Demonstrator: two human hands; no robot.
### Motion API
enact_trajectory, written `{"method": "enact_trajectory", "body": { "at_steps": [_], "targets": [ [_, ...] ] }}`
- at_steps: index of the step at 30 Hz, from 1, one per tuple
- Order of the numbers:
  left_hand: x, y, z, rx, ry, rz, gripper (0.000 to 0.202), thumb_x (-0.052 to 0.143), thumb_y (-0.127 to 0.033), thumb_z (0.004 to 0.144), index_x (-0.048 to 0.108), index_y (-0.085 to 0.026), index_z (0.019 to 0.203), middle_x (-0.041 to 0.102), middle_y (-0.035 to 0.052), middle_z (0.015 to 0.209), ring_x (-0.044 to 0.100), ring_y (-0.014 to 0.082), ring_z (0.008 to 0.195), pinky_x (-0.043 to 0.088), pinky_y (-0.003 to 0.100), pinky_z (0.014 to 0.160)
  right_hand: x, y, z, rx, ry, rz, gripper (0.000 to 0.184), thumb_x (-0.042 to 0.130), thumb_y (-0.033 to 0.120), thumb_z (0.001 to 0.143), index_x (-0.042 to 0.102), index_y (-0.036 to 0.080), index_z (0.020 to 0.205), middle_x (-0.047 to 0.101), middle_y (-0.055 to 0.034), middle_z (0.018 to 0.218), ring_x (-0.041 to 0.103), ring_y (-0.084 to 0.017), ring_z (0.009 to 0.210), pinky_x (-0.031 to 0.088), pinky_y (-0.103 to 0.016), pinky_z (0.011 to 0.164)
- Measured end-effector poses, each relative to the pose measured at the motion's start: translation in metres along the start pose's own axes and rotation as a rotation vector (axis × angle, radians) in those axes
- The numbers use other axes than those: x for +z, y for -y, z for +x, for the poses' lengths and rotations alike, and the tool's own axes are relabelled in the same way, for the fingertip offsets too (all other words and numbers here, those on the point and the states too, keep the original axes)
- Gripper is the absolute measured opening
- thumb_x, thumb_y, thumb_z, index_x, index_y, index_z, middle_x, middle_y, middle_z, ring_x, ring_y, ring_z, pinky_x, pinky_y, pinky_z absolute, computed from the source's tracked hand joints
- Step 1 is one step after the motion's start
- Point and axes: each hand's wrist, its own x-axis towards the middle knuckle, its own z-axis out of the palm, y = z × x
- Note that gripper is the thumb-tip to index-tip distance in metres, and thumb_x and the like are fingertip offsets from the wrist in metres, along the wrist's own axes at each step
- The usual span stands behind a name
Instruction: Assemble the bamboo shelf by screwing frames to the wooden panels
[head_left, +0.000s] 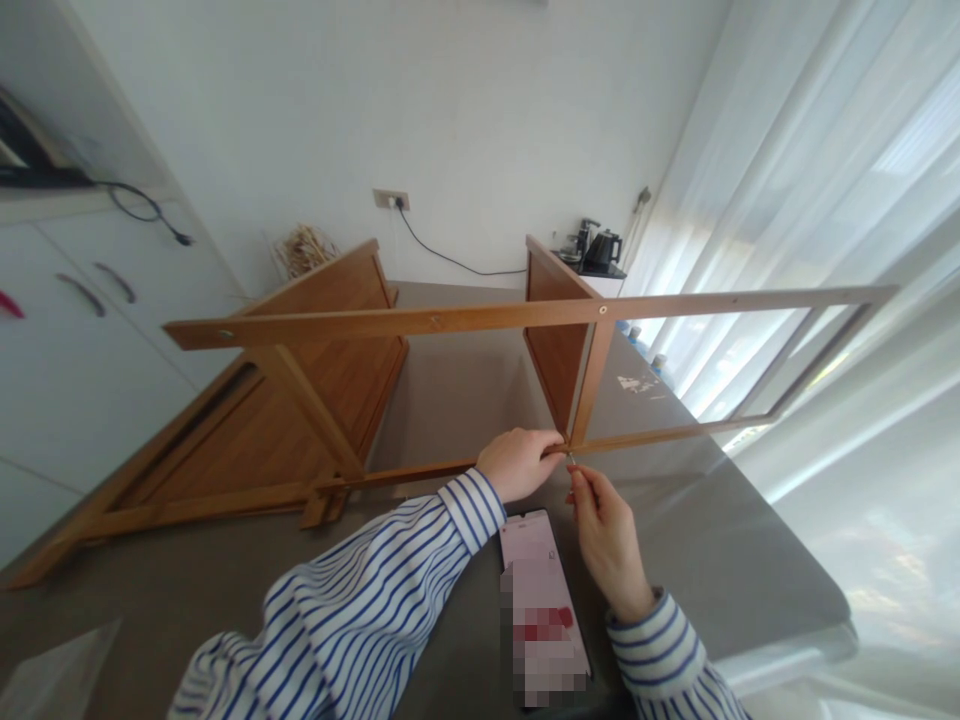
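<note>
A grey table (735, 560) spreads beneath both hands, a white wall (480, 110) beyond them, sheer curtains (795, 200) to their right. The wooden frame (495, 317) stands just past the hands; the left hand (519, 464) curls around its lower rail (427, 472). Just beside, the right hand (606, 525) pinches a thin metal piece (571, 458), perhaps a screw or key.

Daylit sheer curtains (780, 170) hang beside a white wall (465, 110).
</note>
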Motion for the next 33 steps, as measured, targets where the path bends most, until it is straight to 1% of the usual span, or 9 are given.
{"method": "enact_trajectory", "body": {
  "at_steps": [6, 9, 13, 17, 21, 24, 27, 30, 33],
  "targets": [
    [0.0, 0.001, 0.0, 0.008, 0.008, 0.043, 0.028, 0.041, -0.044, 0.089, 0.056, -0.029, 0.107, 0.069, 0.0021, 0.09, 0.065, 0.0224, 0.078, 0.045, 0.029, 0.063, -0.004, 0.001, 0.0, -0.061, 0.052, -0.01, 0.039, 0.054, 0.041, 0.082, 0.062, 0.016, 0.111, 0.069, -0.0082, 0.091, 0.063, -0.018, 0.074, 0.052, -0.031, 0.069],
    [0.0, 0.001, -0.001, 0.037, 0.01, 0.037, 0.03, 0.039, -0.043, 0.09, 0.052, -0.03, 0.114, 0.069, 0.0019, 0.096, 0.066, 0.0234, 0.085, 0.047, 0.03, 0.068, -0.006, 0.003, 0.0, -0.088, 0.074, -0.052, 0.037, 0.054, 0.038, 0.082, 0.063, 0.017, 0.111, 0.069, -0.0074, 0.089, 0.064, -0.018, 0.073, 0.052, -0.032, 0.07],
    [0.002, 0.002, -0.001, 0.054, 0.003, 0.005, 0.04, 0.039, -0.042, 0.091, 0.043, -0.035, 0.13, 0.066, 0.0021, 0.114, 0.064, 0.0247, 0.098, 0.048, 0.034, 0.079, -0.008, 0.003, 0.001, -0.073, 0.1, -0.027, 0.036, 0.055, 0.034, 0.081, 0.063, 0.018, 0.112, 0.07, -0.0067, 0.088, 0.065, -0.019, 0.075, 0.053, -0.033, 0.071],
    [0.005, 0.003, 0.0, 0.056, 0.008, -0.011, 0.038, 0.037, -0.042, 0.092, 0.05, -0.036, 0.127, 0.063, 0.0011, 0.12, 0.061, 0.0244, 0.107, 0.047, 0.035, 0.088, -0.01, -0.003, 0.002, -0.038, 0.149, 0.03, 0.038, 0.056, 0.033, 0.081, 0.061, 0.019, 0.115, 0.07, -0.0064, 0.092, 0.066, -0.02, 0.081, 0.054, -0.034, 0.077],
    [0.007, 0.004, 0.0, 0.062, 0.009, 0.0, 0.04, 0.037, -0.043, 0.091, 0.05, -0.035, 0.129, 0.062, 0.0016, 0.121, 0.061, 0.0254, 0.107, 0.047, 0.037, 0.088, -0.015, -0.009, 0.004, -0.045, 0.23, 0.037, 0.042, 0.057, 0.033, 0.081, 0.058, 0.019, 0.121, 0.07, -0.0075, 0.101, 0.067, -0.02, 0.088, 0.053, -0.036, 0.082],
    [0.007, 0.004, 0.0, 0.057, 0.014, 0.016, 0.04, 0.037, -0.044, 0.091, 0.051, -0.036, 0.128, 0.063, 0.0012, 0.121, 0.061, 0.0253, 0.106, 0.048, 0.037, 0.088, -0.022, -0.01, 0.007, -0.154, 0.304, -0.077, 0.04, 0.053, 0.032, 0.084, 0.057, 0.021, 0.122, 0.068, -0.0075, 0.108, 0.066, -0.021, 0.093, 0.053, -0.036, 0.084],
    [0.008, 0.004, -0.002, 0.054, 0.012, 0.021, 0.039, 0.038, -0.044, 0.091, 0.052, -0.036, 0.127, 0.063, 0.0003, 0.121, 0.06, 0.0249, 0.107, 0.048, 0.037, 0.088, -0.03, -0.007, 0.009, -0.371, 0.348, -0.263, 0.038, 0.048, 0.03, 0.089, 0.054, 0.022, 0.126, 0.066, -0.0081, 0.111, 0.064, -0.021, 0.096, 0.052, -0.037, 0.086],
    [0.009, 0.005, -0.003, 0.049, 0.012, 0.018, 0.039, 0.039, -0.043, 0.091, 0.053, -0.036, 0.126, 0.063, 0.0002, 0.12, 0.06, 0.0252, 0.107, 0.048, 0.038, 0.088, -0.032, -0.005, 0.009, -0.552, 0.304, -0.439, 0.037, 0.047, 0.03, 0.091, 0.055, 0.02, 0.125, 0.065, -0.0106, 0.109, 0.062, -0.022, 0.098, 0.051, -0.038, 0.087],
    [0.008, 0.004, -0.003, 0.036, 0.018, 0.016, 0.039, 0.039, -0.043, 0.091, 0.053, -0.037, 0.126, 0.063, 0.0001, 0.12, 0.06, 0.0252, 0.107, 0.048, 0.038, 0.089, -0.029, -0.006, 0.008, -0.652, 0.215, -0.561, 0.033, 0.047, 0.03, 0.091, 0.059, 0.018, 0.12, 0.064, -0.0118, 0.101, 0.06, -0.022, 0.094, 0.051, -0.038, 0.085]
  ]
}}
